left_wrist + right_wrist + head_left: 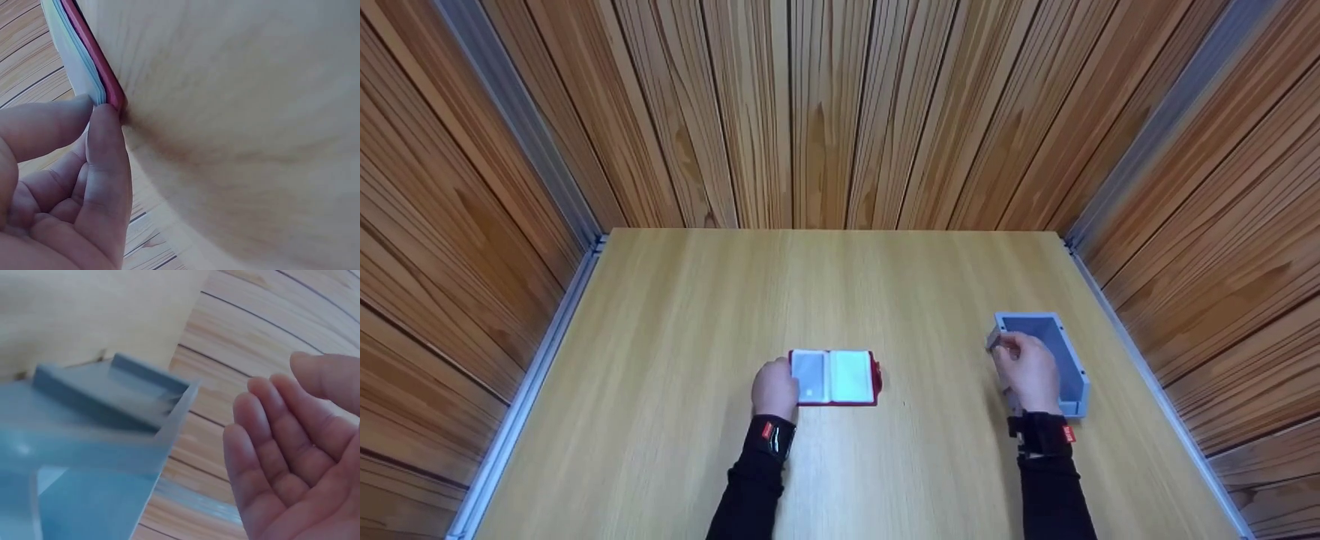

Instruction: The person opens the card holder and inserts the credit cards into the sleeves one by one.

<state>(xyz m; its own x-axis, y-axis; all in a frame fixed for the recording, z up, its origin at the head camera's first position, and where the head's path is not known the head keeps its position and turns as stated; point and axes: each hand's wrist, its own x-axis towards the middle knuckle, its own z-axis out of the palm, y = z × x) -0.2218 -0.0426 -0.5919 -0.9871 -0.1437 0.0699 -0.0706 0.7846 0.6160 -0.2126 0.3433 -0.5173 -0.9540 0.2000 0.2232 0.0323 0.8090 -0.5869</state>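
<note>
A small red card holder point(851, 377) lies spread open in the head view, its pale, clear-looking sleeves facing up and a red tab at its right edge. At its left edge, my left hand point(775, 388) pinches it. The left wrist view shows the thumb and forefinger of this hand point(84, 169) on a corner of the sleeves and red cover point(101, 56). On the right, my right hand point(1030, 373) is over the grey-blue bin point(1074, 367), near its left wall. In the right wrist view, this hand point(298, 455) has loosely bent fingers with nothing between them.
Both the card holder and the bin are on a light wooden table point(660, 315). Wood-plank walls point(825, 112) stand at the back and on both sides. Metal rails point(529, 382) run along the table's side edges.
</note>
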